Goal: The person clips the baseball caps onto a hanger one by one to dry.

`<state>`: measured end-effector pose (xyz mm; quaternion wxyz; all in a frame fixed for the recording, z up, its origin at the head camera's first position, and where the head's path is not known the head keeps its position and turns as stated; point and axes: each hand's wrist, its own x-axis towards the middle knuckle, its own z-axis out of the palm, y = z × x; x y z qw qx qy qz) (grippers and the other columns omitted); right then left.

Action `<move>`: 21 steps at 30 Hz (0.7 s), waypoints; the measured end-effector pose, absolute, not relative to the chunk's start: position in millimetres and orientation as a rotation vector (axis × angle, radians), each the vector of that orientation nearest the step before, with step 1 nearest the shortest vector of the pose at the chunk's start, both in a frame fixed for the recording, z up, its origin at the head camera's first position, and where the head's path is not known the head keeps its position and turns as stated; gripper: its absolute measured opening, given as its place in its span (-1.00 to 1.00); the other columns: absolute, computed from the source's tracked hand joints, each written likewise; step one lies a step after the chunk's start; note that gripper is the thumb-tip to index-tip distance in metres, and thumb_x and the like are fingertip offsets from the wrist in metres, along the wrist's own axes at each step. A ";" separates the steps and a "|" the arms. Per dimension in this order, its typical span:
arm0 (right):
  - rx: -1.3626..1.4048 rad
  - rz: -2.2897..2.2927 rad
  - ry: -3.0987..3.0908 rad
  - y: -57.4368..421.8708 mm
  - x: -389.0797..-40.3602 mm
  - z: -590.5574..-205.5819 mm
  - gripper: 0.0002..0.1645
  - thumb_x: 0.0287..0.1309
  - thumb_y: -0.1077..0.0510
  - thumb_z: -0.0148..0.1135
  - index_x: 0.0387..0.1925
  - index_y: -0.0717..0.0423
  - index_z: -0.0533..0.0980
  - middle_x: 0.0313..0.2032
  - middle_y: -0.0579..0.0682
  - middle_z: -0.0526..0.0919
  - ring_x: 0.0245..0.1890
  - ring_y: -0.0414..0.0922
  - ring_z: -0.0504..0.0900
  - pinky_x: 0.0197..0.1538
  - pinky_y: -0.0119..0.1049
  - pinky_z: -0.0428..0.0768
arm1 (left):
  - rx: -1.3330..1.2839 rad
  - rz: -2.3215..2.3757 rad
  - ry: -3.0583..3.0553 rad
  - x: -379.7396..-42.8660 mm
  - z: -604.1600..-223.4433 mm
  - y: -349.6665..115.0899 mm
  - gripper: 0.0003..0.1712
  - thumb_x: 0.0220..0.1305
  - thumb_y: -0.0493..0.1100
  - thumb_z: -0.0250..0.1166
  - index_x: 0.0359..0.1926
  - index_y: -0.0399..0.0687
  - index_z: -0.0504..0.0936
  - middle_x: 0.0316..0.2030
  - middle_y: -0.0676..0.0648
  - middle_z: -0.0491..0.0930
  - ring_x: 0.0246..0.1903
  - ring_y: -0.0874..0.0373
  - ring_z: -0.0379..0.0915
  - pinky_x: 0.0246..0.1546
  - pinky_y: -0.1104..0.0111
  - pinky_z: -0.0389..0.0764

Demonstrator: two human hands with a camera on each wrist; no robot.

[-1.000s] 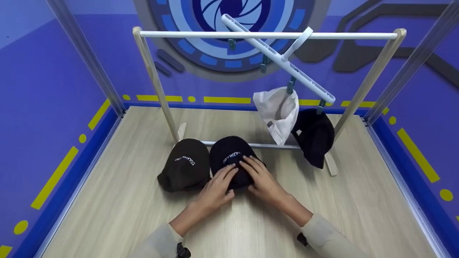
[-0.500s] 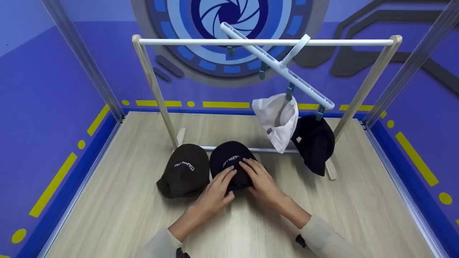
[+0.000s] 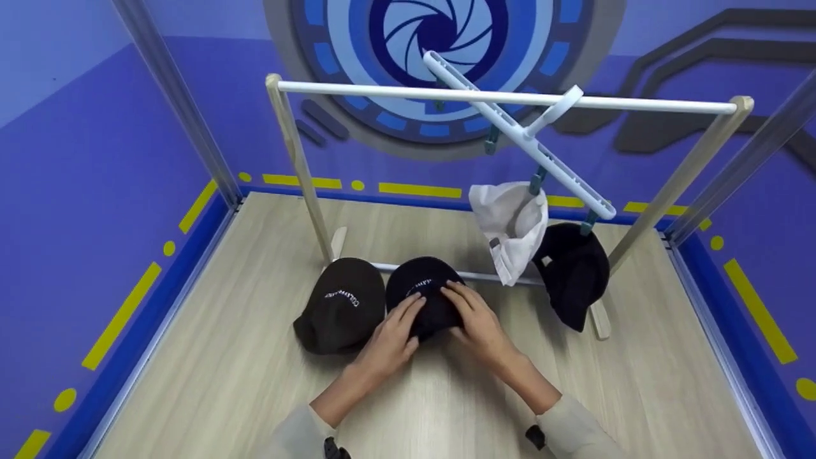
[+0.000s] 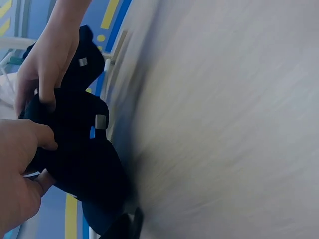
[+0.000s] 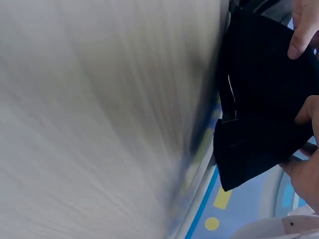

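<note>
While left hand (image 3: 382, 347) and right hand (image 3: 482, 328) are pinching opposite sides of the navy cap (image 3: 414, 275) in front of the rack (image 3: 357, 91), likely for balance, brown cap (image 3: 347, 312) is sitting by the rack's left post (image 3: 305, 182); white cap (image 3: 507, 217) is hanging nearer its right side, clip (image 3: 535, 183) apparently bearing the weight.

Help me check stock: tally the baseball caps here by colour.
Black baseball caps: 2
Dark brown baseball cap: 1
White baseball cap: 1
Total: 4
</note>
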<state>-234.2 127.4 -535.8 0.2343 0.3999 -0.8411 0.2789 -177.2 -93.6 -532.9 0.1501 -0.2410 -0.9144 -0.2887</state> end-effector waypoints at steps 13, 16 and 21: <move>1.136 0.726 -2.320 127.4 -228.7 -535.5 -0.27 -0.06 0.45 0.48 0.23 0.35 0.52 0.18 0.27 0.59 0.17 0.21 0.58 0.18 0.02 0.59 | -0.663 -0.739 -2.516 -177.9 -535.8 -94.6 -0.28 0.27 -0.38 0.34 0.43 -0.34 0.34 0.36 -0.31 0.40 0.33 -0.18 0.37 0.33 0.10 0.43; 1.115 0.732 -2.327 130.5 -231.4 -528.8 -0.30 -0.05 0.47 0.47 0.22 0.35 0.53 0.15 0.26 0.62 0.15 0.19 0.61 0.17 0.00 0.61 | -0.678 -0.720 -2.497 -184.5 -529.8 -90.3 -0.28 0.29 -0.39 0.32 0.45 -0.34 0.32 0.37 -0.32 0.39 0.34 -0.19 0.36 0.34 0.12 0.42; 1.102 0.712 -2.346 137.0 -234.8 -518.4 -0.32 -0.02 0.49 0.45 0.22 0.35 0.54 0.13 0.25 0.64 0.14 0.16 0.63 0.15 -0.03 0.62 | -0.692 -0.685 -2.494 -191.8 -522.1 -83.9 -0.29 0.32 -0.40 0.30 0.45 -0.36 0.30 0.38 -0.32 0.38 0.36 -0.15 0.35 0.32 0.15 0.43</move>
